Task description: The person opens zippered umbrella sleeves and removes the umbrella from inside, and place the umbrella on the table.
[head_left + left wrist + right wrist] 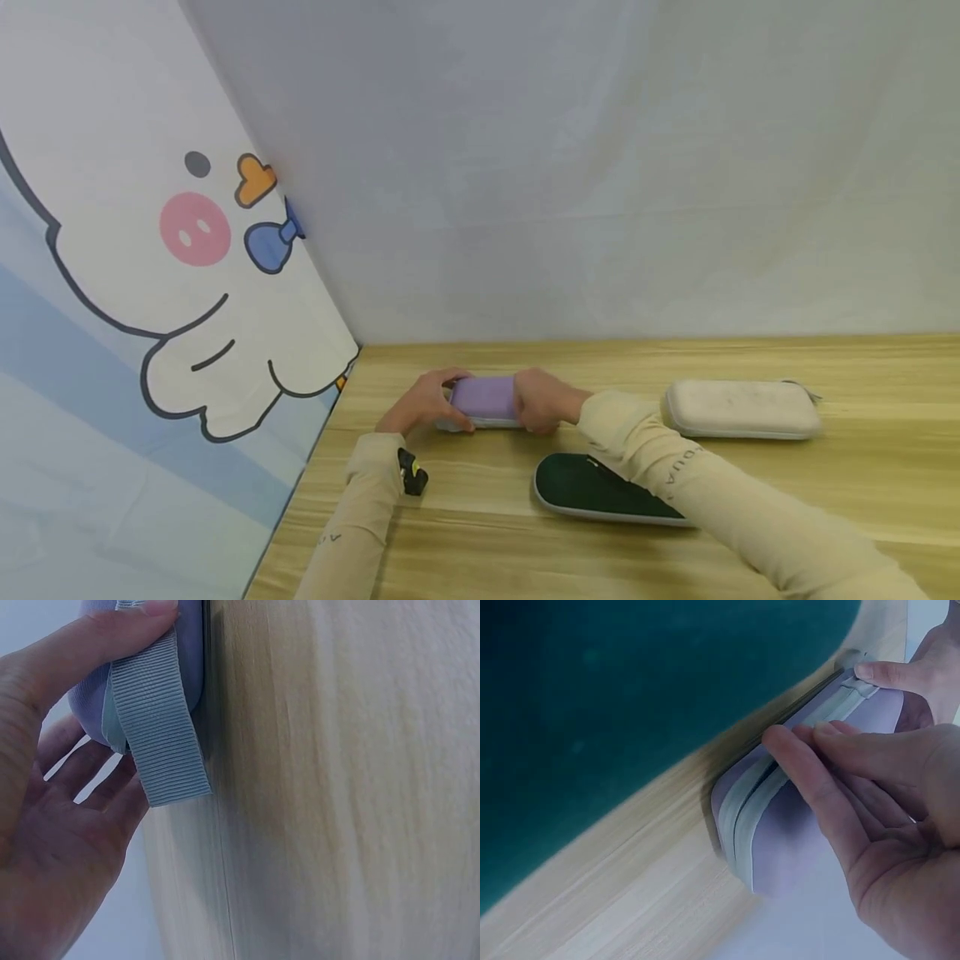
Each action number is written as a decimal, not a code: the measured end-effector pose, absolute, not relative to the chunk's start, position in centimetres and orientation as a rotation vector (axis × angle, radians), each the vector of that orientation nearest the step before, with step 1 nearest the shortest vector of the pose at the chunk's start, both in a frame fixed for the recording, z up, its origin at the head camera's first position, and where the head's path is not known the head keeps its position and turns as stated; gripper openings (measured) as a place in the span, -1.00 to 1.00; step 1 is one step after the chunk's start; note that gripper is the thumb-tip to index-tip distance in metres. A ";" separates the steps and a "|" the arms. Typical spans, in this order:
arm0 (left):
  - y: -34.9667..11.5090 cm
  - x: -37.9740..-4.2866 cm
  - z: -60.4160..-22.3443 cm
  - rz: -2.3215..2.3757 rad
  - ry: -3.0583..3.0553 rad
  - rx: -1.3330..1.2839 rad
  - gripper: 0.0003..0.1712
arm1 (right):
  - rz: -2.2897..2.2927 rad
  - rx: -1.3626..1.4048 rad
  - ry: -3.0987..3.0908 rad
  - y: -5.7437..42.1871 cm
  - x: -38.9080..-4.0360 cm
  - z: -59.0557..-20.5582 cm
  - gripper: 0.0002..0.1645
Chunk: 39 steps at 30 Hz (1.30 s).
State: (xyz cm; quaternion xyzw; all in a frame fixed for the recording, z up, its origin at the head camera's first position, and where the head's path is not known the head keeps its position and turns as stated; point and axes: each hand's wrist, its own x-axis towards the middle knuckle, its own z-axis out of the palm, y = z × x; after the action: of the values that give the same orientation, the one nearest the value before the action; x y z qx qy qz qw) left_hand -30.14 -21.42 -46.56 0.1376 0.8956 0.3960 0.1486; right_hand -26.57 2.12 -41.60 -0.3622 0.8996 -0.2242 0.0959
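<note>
Purple case (483,397) — between both hands (427,402) (543,401).

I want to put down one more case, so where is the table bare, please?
Bare table lies right of the cream case, and between the left sleeve and dark green case. Crowded: around the purple case, between left grip and right grip.
</note>
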 end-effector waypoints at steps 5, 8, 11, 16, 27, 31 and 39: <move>-21.4 -30.2 -46.6 1.127 2.573 0.388 -0.08 | -0.680 -0.978 2.658 1.5 -26.7 -41.6 -0.62; -21.4 -30.3 -46.7 1.128 2.568 0.389 -0.08 | -0.699 -0.980 2.647 1.0 -26.7 -41.7 -0.65; -21.4 -30.4 -46.7 1.128 2.565 0.387 -0.08 | -0.738 -0.979 2.617 0.6 -26.8 -41.7 -0.67; -21.4 -30.4 -46.7 1.128 2.567 0.379 -0.08 | -0.760 -0.976 2.592 0.0 -27.0 -41.8 -0.65; -21.2 -30.5 -46.6 1.126 2.573 0.388 -0.08 | -0.796 -0.989 2.614 -1.1 -27.6 -42.3 -0.65; -21.1 -30.5 -46.5 1.128 2.567 0.369 -0.08 | -0.808 -1.075 2.622 -1.4 -27.6 -42.5 -0.65; -21.0 -30.5 -46.2 1.082 2.597 0.404 -0.09 | -0.806 -1.192 2.671 -2.2 -27.5 -42.8 -0.68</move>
State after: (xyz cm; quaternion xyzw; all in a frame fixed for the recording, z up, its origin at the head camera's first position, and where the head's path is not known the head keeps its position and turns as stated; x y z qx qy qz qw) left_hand -30.47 -21.01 -46.22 0.1405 0.9035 0.3764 0.1490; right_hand -27.49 -2.21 -42.78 -0.3923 0.8791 -0.2653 0.0540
